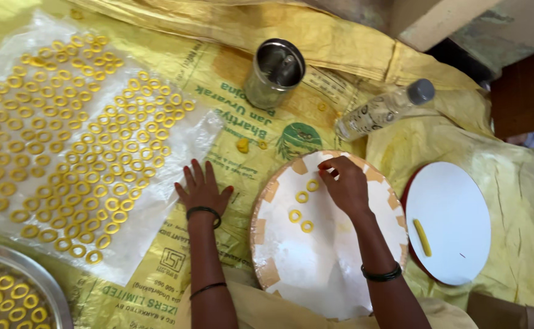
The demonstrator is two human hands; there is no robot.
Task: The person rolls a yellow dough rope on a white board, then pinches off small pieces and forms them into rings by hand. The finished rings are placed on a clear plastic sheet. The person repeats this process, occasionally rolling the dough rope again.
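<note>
Rings (302, 207) of soft yellow dough lie in a loose cluster on the round white board (328, 262) near the middle, and a heavy pinch would likely squash the one being handled, or a dragging wrist could smear its neighbours. Right hand (345, 183) curls over the board's far edge, fingertips pressed together at one ring, though whether it is lifted I cannot tell. Left hand (202, 190) lies flat, fingers spread, on the yellow sack (230, 91) beside the clear sheet (157, 213) covered with rings.
</note>
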